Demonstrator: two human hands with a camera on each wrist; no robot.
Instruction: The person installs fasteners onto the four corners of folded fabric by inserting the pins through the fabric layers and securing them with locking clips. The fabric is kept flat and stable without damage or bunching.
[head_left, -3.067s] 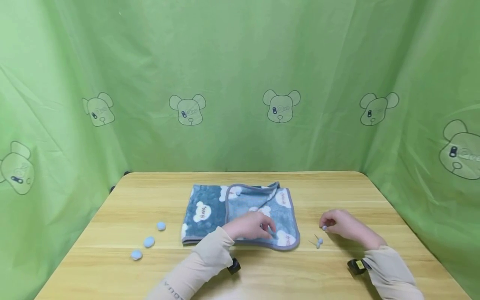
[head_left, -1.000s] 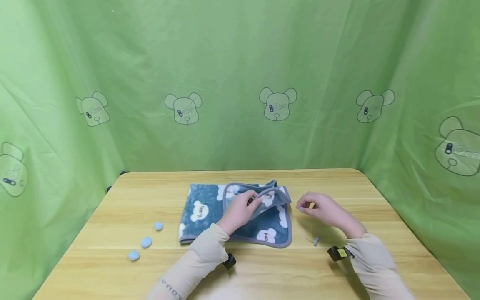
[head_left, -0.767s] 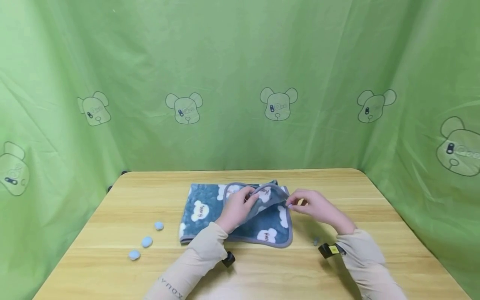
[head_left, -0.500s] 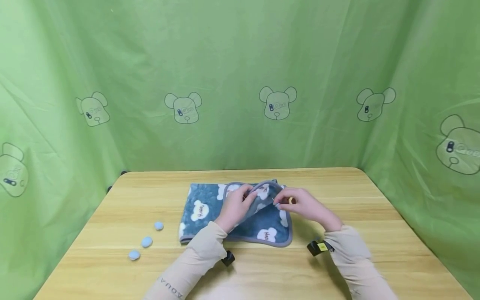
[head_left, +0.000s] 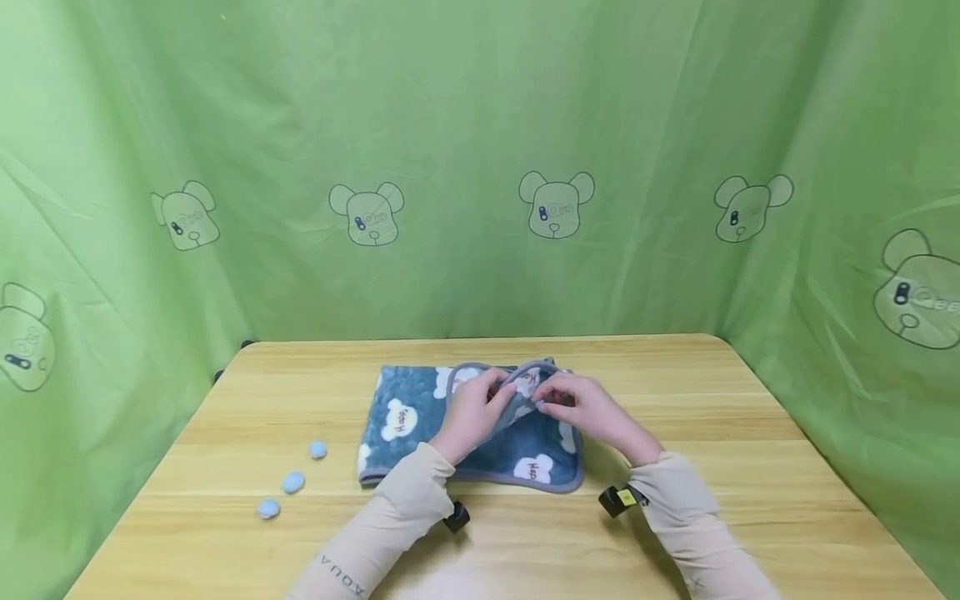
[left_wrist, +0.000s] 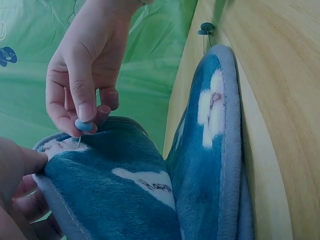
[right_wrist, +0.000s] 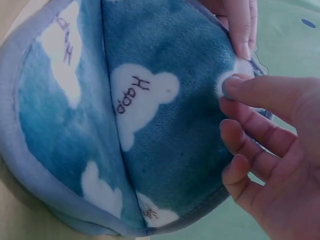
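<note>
A folded teal fleece blanket with white bear-head patches and grey binding lies mid-table. My left hand pinches the lifted edge of its upper layer between thumb and fingers. My right hand pinches a pin by its round light-blue head. In the left wrist view the thin needle points down, its tip right at a white patch near the raised edge. In the right wrist view thumb and index finger cover most of the pin, and the other fingers curl loosely.
Three light-blue round caps lie in a slanted row on the wooden table, left of the blanket. More blue-headed pins lie on the table beyond the blanket in the left wrist view. A green curtain surrounds the table.
My right hand has picked up a pin on the right and carried it left to the blanket. My left hand has taken hold of the blanket's upper layer and lifted it back.
</note>
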